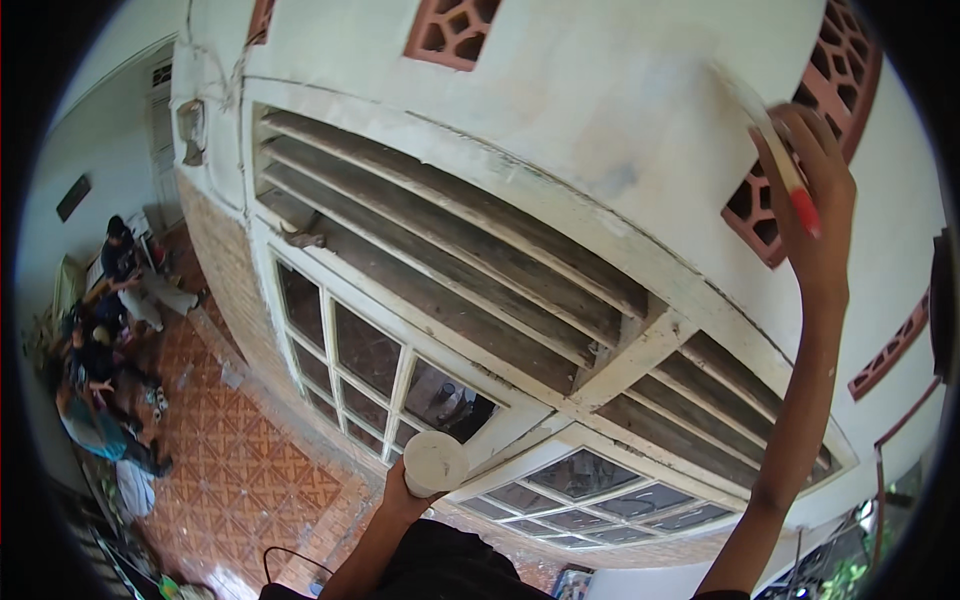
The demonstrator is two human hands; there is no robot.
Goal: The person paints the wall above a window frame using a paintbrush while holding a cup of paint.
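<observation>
White wall above the right hand, which grips a paintbrush; left hand clasps a cup. Steady, even strokes work best.

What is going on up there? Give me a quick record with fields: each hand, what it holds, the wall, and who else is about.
Right hand: raised high, gripping a brush with a red handle, its bristles against the white wall.
Left hand: held low, holding a white cup.
Wall: white, with wooden louvres above glazed windows and red vent blocks.
Below: patterned orange tiled floor.
Others: people sitting on the floor at far left.
</observation>
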